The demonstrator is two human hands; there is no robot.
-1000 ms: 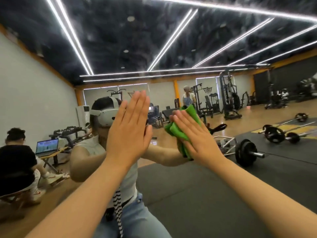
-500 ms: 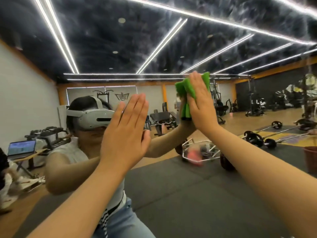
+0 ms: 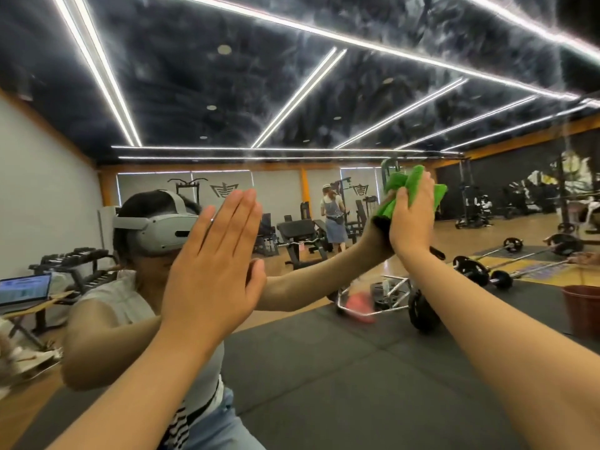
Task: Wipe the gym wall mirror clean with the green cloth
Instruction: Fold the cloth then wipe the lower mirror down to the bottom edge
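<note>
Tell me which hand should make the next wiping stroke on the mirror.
Right. The right hand presses the green cloth against the mirror with straight fingers. The left hand lies bare and flat on the glass, holding nothing, so it probably suits bracing only.

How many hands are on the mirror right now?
2: the left hand lies flat on the mirror, left of centre; the right hand presses the green cloth to the glass, higher right. None hidden.
</note>
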